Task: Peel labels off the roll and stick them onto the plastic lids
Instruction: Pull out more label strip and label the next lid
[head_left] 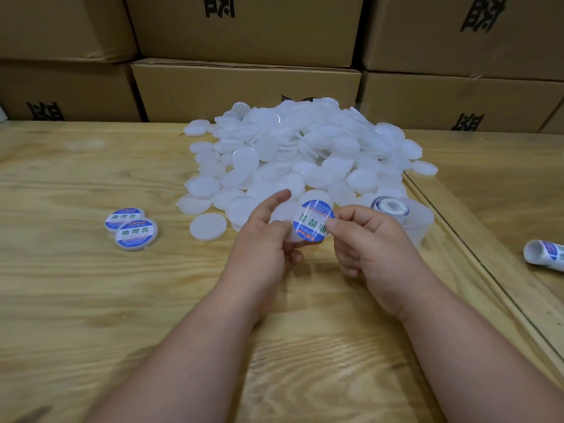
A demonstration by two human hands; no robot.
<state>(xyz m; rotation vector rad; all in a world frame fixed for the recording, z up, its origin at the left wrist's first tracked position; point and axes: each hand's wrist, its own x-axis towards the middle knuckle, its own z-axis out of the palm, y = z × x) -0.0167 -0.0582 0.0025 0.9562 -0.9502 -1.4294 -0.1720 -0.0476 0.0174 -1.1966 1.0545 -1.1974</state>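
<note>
Label [313, 222] seemingly between pinching hands

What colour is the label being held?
Blue and white label, with green characters; head view.

Pale plywood table [91, 300]; stacked printed cardboard boxes [244, 87] behind.

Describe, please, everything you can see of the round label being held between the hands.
The round label is glossy, with a blue rim and a white middle band bearing green characters, upside down to the camera. It faces the camera, slightly tilted, above the wooden table. The right hand pinches its right edge; the left hand holds a white lid behind it.
</note>
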